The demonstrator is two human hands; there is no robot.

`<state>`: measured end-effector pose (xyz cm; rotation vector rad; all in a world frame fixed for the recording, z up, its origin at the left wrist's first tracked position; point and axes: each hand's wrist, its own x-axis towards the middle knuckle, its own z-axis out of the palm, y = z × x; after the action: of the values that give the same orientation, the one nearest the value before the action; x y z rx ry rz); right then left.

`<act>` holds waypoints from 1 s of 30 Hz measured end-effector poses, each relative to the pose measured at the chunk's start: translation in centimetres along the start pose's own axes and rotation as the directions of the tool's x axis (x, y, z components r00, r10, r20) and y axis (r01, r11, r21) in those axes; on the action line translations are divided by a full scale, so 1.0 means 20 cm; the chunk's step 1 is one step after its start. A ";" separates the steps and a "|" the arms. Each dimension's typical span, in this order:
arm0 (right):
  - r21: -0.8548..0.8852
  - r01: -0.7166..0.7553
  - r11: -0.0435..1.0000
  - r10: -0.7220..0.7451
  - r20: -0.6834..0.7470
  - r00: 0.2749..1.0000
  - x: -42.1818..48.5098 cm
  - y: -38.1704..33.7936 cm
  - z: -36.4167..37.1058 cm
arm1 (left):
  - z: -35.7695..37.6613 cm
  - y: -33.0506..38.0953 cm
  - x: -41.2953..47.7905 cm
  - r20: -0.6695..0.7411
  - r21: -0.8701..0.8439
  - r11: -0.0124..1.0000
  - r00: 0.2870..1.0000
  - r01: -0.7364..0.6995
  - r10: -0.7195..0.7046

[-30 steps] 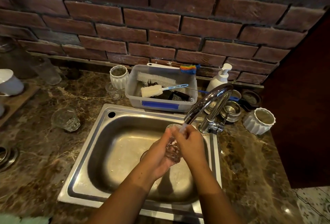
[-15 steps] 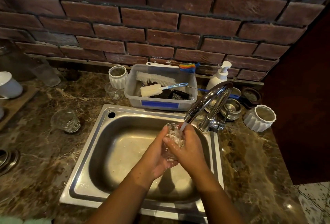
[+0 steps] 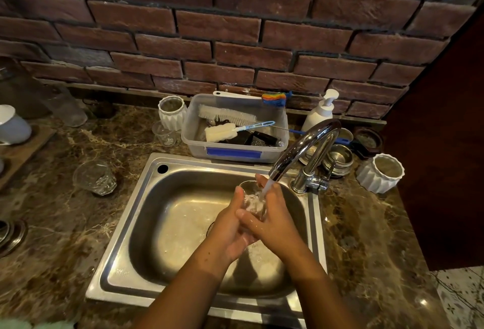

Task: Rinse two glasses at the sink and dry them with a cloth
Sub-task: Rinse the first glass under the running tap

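Over the steel sink point(image 3: 136, 223) I hold a clear glass point(image 3: 252, 199) under water running from the chrome tap point(image 3: 309, 145). My left hand point(image 3: 230, 229) grips the glass from the left and below. My right hand point(image 3: 272, 216) wraps its right side, thumb across the front. Most of the glass is hidden by my fingers. A second clear glass point(image 3: 94, 178) stands on the counter left of the sink. A pale green cloth point(image 3: 31, 324) shows at the bottom left corner.
Behind the sink is a plastic tub point(image 3: 235, 154) holding brushes, with a soap pump bottle point(image 3: 320, 111) beside it. White ribbed cups point(image 3: 171, 112) point(image 3: 381, 174), a small glass point(image 3: 163, 133), steel bowls point(image 3: 337, 159) and a white mug point(image 3: 13, 125) stand on the marble counter.
My hands have turned the glass under the stream and raised it slightly toward the spout. My right thumb now lies across the front of the glass.
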<state>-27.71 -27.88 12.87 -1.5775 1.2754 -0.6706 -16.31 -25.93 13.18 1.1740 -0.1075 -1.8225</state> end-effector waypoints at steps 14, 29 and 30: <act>-0.066 0.198 0.978 -0.205 -0.493 0.846 0.01 -0.03 0.04 | 0.05 0.03 -0.05 0.035 -0.191 0.981 0.999 -0.013 0.020; -0.256 0.243 0.936 -0.227 0.092 0.970 -0.03 -0.13 -0.05 | -0.01 0.13 0.03 -0.020 0.193 0.963 0.981 -0.186 0.193; -0.378 0.302 0.875 -0.271 0.134 0.953 -0.03 -0.14 -0.06 | -0.02 0.15 0.03 -0.012 0.112 0.990 0.996 -0.083 0.085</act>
<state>-27.77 -27.71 15.88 -2.1364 1.1780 -0.5463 -14.18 -27.95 14.08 1.2439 -0.2490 -1.7508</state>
